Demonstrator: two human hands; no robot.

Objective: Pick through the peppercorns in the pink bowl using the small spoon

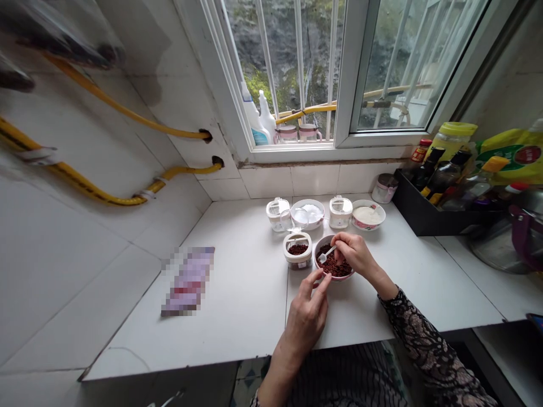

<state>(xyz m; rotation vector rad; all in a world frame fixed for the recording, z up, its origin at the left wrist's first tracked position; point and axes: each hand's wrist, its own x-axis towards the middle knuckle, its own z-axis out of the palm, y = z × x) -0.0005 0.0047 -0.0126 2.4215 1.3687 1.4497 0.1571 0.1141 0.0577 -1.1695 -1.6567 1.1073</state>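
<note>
My right hand [354,257] pinches a small white spoon [326,255], its scoop low over dark red-brown grains that look like peppercorns. These fill a pink-rimmed bowl [343,276] on the white counter. At the bowl's near left edge, my left hand [309,308] has its fingertips on the rim. Just left of the bowl stands a clear seasoning jar [298,262] with a white-rimmed top, partly filled with the same grains. Behind are a seasoning jar [278,217], a bowl of white powder or crystals [317,222], another jar [340,215] and a bowl of off-white granules [369,225].
A black box [418,217] of sauce bottles stands at the right, beside a metal pot [494,243]. Near it is a lidded jar [384,188]. A blurred purple packet [189,282] lies at left. Yellow pipes [102,195] run along the wall beside the window.
</note>
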